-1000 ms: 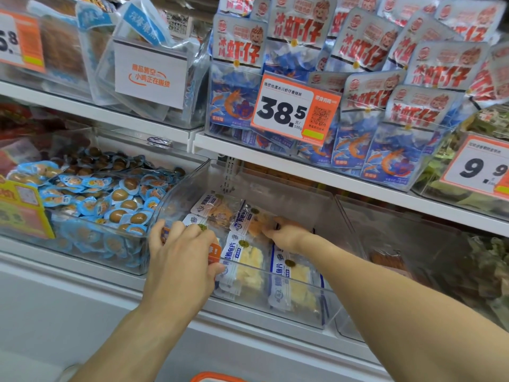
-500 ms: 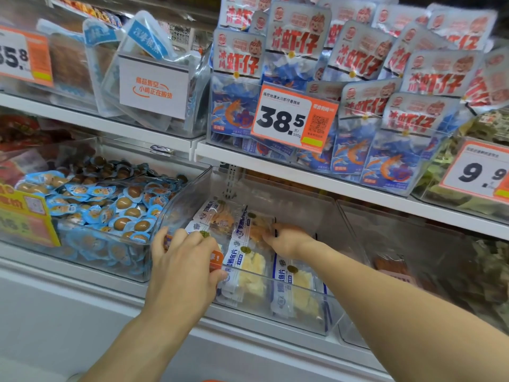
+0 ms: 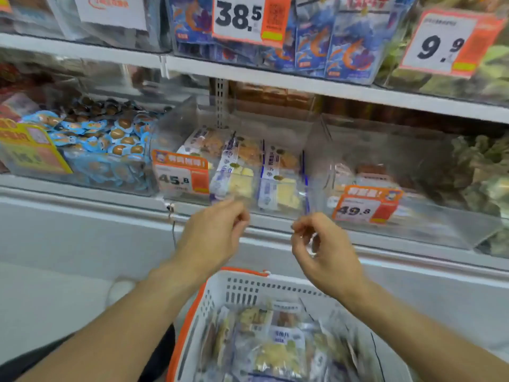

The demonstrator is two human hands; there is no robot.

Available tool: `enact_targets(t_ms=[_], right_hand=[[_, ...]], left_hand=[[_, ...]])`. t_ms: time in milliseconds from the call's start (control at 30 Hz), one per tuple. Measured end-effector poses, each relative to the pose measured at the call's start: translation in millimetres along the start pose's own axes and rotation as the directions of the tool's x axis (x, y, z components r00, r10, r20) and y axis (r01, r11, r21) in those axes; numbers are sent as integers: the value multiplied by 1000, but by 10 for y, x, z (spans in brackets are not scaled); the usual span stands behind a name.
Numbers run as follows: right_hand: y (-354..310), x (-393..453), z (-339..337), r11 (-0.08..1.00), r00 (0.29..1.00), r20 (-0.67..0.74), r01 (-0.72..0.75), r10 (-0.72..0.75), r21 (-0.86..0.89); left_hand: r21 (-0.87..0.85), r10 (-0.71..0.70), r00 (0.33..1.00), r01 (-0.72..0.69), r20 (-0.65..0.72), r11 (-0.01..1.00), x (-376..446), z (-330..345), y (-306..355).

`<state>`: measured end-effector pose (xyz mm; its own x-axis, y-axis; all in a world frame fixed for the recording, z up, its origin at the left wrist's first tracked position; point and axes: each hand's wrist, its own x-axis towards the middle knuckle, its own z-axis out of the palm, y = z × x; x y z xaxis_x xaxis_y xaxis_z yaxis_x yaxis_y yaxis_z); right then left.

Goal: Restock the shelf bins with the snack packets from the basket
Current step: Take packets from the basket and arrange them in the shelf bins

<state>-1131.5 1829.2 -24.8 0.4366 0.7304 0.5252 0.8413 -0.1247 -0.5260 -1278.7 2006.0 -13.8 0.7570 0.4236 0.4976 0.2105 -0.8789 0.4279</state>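
Your left hand (image 3: 213, 232) and right hand (image 3: 321, 248) hang empty, fingers loosely curled, between the basket (image 3: 237, 289) and the clear shelf bin (image 3: 275, 125). Snack packets (image 3: 278, 351) lie in the basket, others in the bin.

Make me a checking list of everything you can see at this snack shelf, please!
Surface: white shelf ledge under the clear bins.
Job's things: middle bin holds rows of snack packets; basket below has more packets.
Clutter: left bin of blue-wrapped eggs; price tags 45.8 and 49.8.
Hands: left hand and right hand hang between bin and basket, fingers loosely curled, holding nothing.
Cables: thin dark cord hangs below the ledge.
Surroundings: upper shelf with blue shrimp packets, tags 38.5 and 9.9.
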Motion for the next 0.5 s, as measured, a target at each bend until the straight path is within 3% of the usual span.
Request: enact_targets(t_ms=[67,133,200,267,333,367,400,467,500], right_hand=[[278,-585,209,985,980,107,-172,170,7],[561,-1163,461,940,910,239,-337,338,-47],[771,-1615,679,870,773,407,-473,486,-140],[893,-1965,843,806,574,583,-521,575,-281],[950,-2222,942,769,405,699,-546,590,-333],[944,-2303,973,759,359,726,-558,587,-337],[926,-2359,1000,763,352,737,-554,577,-333],[871,-2410,1060,774,385,723,-542,574,-326],[831,-2414,1090,780,395,718,-531,573,-330]], left_hand=[[33,-111,941,106,319,994,-351,402,115],[96,-218,817,197,535,976,-766,834,164],[153,-309,671,282,674,947,-1201,1203,127],[220,-350,520,295,779,930,-1619,1475,91],[285,-350,438,209,828,936,-1944,1662,37],[322,-352,402,143,845,936,-2045,1729,17],[346,-355,355,91,865,934,-2090,1761,14],[365,-366,180,37,913,930,-2028,1707,119],[361,-359,126,13,925,933,-1988,1676,172]])
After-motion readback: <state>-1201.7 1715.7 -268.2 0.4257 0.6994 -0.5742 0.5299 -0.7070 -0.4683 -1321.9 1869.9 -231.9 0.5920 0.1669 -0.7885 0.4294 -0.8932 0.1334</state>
